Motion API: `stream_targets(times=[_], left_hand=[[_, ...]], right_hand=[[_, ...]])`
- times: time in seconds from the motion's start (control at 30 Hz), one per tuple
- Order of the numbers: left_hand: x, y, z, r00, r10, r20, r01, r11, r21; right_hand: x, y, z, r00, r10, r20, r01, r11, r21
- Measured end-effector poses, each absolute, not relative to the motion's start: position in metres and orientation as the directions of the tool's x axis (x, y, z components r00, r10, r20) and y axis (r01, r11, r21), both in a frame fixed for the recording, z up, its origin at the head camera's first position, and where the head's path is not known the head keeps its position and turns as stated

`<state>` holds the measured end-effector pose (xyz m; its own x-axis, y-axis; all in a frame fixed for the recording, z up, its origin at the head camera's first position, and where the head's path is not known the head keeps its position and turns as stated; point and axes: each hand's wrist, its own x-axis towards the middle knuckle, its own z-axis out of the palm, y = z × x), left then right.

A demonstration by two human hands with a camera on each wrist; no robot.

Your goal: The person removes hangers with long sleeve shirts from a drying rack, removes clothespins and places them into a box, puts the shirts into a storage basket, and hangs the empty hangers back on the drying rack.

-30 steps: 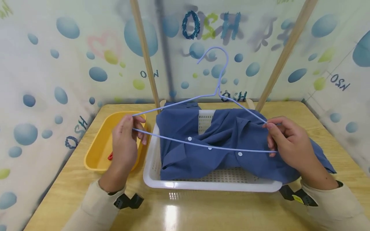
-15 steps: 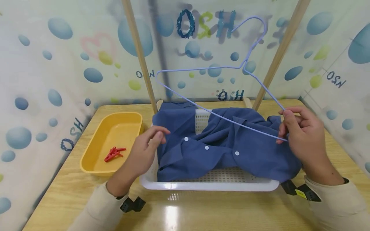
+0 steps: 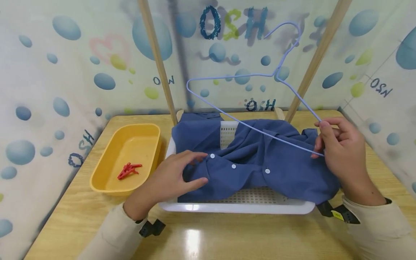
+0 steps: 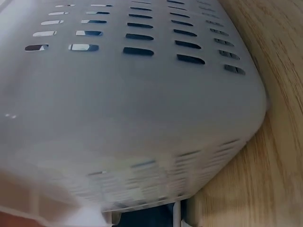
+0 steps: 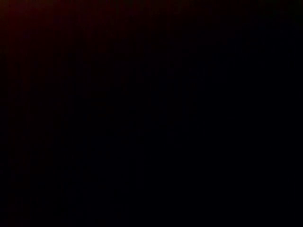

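Note:
In the head view my right hand [image 3: 342,153] grips one end of a light blue wire clothes hanger [image 3: 227,77], its hook pointing up and its other end raised over the basket. My left hand [image 3: 170,177] reaches over the left part of a navy button-up shirt [image 3: 253,177], thumb and fingers spread, fingertips right at a white button. The shirt lies rumpled in and over a white perforated basket [image 3: 237,208]. The left wrist view shows the outside of the basket [image 4: 132,94] from close by. The right wrist view is almost black.
A yellow tub [image 3: 157,144] holding red clothespins [image 3: 128,170] stands left of the basket on the wooden table [image 3: 227,238]. Two wooden poles [image 3: 159,65] rise behind the basket, before a patterned wall covering.
My left hand has let go of the hanger and moved right and down onto the shirt. The right hand has kept hold, and the hanger's free end has swung up.

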<state>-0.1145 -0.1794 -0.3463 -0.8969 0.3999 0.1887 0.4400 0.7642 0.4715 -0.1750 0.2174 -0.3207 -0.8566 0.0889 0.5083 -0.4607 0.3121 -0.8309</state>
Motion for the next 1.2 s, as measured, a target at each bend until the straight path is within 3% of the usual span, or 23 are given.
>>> stream_targets(times=[0.33,0.8,0.97,1.2], left_hand=[[-0.117,-0.177,-0.340,-0.854,0.496,0.156,0.517,0.783,0.346],[-0.119,-0.175,-0.333,-0.810,0.565,0.158,0.584,0.746,0.320],[-0.117,-0.181,-0.336,-0.800,0.586,0.124,0.586,0.722,0.368],[-0.129,-0.202,-0.310,-0.838,0.544,0.033,0.477,0.703,0.528]], right_hand=[[-0.175,0.217,-0.321,-0.854,0.085,0.513,-0.446,0.389,-0.806],[-0.177,0.220,-0.318,-0.854,0.089,0.513,-0.434,0.422,-0.796],[-0.176,0.221,-0.319,-0.861,0.097,0.499,-0.419,0.422,-0.804],[-0.178,0.224,-0.322,-0.859,0.111,0.500,-0.419,0.407,-0.811]])
